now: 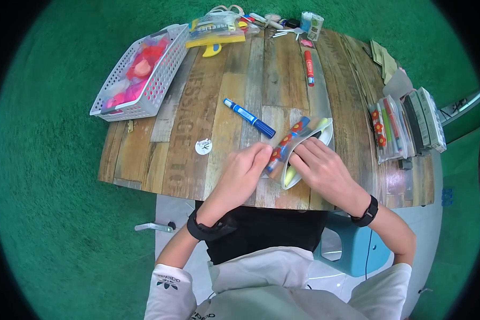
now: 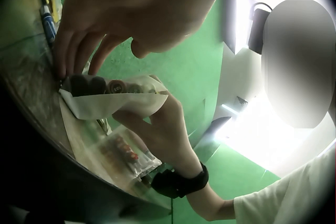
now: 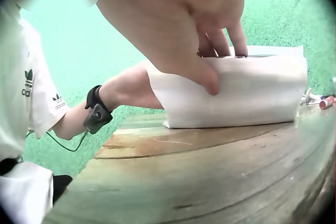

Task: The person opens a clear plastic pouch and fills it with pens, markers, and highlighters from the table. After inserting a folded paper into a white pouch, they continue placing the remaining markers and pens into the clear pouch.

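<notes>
Near the table's front edge stands a white-backed pencil pouch (image 3: 257,95) with a see-through, red-flowered front, its mouth open upward. Blue and yellow-green markers (image 1: 290,175) show inside it. My right hand (image 1: 322,168) reaches over the rim: the fingers dip into the mouth while the thumb lies against the outer white wall in the right wrist view. Their tips are hidden inside. My left hand (image 1: 244,169) rests at the pouch's left side, fingers extended down along it in the left wrist view, thumb apart from the wall. A capped blue marker (image 1: 249,118) lies just beyond the pouch.
A white basket (image 1: 160,88) of pink and red items stands at the back left. Zip bags (image 1: 216,29) and small stationery lie along the far edge. Farther right is a red marker (image 1: 309,68). A flowered pen pouch (image 1: 392,128) and boxes (image 1: 431,120) line the right edge.
</notes>
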Demonstrator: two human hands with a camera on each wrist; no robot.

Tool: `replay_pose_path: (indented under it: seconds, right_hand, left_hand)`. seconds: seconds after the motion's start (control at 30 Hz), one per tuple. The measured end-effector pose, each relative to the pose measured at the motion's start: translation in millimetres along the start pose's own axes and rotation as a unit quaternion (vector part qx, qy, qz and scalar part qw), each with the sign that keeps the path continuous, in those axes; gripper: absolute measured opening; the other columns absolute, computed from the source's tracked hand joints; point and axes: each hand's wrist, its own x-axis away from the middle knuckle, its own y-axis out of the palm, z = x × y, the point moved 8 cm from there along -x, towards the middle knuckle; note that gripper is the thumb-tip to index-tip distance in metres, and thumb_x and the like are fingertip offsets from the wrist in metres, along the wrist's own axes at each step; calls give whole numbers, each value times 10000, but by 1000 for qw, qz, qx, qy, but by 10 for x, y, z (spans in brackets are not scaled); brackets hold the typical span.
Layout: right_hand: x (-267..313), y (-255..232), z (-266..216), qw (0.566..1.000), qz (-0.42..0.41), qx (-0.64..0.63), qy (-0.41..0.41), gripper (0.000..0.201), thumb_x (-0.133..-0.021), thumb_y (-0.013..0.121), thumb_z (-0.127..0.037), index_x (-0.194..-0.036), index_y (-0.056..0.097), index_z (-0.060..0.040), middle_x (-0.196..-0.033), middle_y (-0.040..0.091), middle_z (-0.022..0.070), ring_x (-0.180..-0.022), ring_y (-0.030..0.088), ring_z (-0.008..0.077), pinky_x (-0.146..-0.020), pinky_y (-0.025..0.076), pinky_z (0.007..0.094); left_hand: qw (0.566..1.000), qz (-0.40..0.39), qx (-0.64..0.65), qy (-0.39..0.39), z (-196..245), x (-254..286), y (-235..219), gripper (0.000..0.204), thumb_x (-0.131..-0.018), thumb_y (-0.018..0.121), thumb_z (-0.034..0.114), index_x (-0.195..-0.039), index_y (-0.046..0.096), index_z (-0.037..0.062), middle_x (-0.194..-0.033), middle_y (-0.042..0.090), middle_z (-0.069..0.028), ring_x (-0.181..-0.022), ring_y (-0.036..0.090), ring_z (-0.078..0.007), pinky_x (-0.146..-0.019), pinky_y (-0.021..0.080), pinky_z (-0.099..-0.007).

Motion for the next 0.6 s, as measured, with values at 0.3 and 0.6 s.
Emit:
replay_pose_path:
  seconds: [0.3,0.6]
  right_hand:
    - [-6,-100,-1,998,21,8,-56,184,-697,599,-74,-848,516,-11,-1152,606,130,-1111,578,282,-946,470,369]
    - [-143,-335,-174,992,0,-76,-103,197,-709,616,-64,-904,610,-36,-1243,588,143,-1172,554,291,-965,470,409]
  left_hand:
    - [939,-7,303,-162,-367,-112,167,396,-975,510,381,-1117,599,22,-950,633,-1,-839,597,-77,-700,469,-250]
    - [793,5,577,-195,-170,88,295,432,-965,509,427,-1218,544,78,-1085,620,-20,-987,610,-101,-849,505,-295]
